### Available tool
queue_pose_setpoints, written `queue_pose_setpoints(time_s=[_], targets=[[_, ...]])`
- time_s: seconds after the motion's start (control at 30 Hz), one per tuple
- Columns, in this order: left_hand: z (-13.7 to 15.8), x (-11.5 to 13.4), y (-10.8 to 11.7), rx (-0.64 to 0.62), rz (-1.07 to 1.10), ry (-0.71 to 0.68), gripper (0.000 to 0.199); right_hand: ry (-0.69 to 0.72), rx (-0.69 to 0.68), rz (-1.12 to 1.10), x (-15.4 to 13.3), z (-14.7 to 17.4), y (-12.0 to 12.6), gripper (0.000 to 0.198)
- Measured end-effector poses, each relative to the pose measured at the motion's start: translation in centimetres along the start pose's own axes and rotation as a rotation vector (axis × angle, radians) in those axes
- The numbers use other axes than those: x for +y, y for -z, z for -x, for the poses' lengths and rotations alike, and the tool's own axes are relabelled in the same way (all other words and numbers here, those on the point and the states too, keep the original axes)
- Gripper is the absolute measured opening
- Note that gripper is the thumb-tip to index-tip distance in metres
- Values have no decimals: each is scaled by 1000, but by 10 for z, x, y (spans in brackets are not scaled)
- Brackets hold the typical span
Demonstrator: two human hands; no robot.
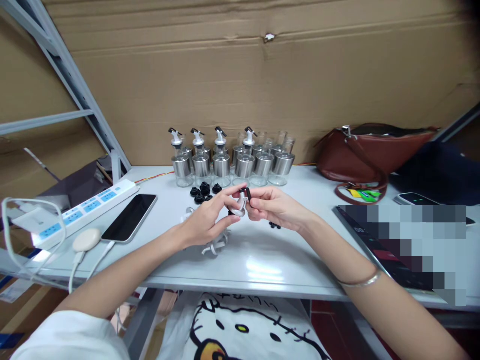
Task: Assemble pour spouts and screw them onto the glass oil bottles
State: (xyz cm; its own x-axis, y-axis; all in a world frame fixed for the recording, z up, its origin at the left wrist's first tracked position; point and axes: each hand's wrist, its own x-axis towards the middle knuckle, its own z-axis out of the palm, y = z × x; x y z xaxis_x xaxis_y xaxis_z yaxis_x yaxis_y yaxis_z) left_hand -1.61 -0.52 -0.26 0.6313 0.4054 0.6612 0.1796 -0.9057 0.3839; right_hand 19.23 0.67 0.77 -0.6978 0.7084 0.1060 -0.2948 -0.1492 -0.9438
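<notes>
Above the middle of the table, my left hand (212, 215) grips the wide base of a white pour spout (241, 206). My right hand (273, 205) pinches a small black flip cap (248, 194) at the spout's upper end; whether the cap is fully attached I cannot tell. Behind my left hand lies a cluster of black stoppers (204, 188). White spout parts (215, 246) lie under my left hand, partly hidden by it. A few small black pieces (275, 225) rest below my right wrist.
Glass bottles with steel bands (221, 165) stand in rows at the back, several topped with spouts. To the left are a power strip (86, 210), a phone (130, 218) and a round white charger (87, 240). A brown handbag (367, 152) and a dark tablet (375, 245) sit at the right.
</notes>
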Motion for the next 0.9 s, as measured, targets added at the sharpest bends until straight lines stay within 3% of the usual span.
queue_pose_setpoints(time_s=[0.23,0.9], targets=[[-2,2,0,15,-13,-23,8,0,76,-43,-1,0,0,36],[1,-3,-5,69,29,-52,10,-39,-49,-77,3,0,0,27]])
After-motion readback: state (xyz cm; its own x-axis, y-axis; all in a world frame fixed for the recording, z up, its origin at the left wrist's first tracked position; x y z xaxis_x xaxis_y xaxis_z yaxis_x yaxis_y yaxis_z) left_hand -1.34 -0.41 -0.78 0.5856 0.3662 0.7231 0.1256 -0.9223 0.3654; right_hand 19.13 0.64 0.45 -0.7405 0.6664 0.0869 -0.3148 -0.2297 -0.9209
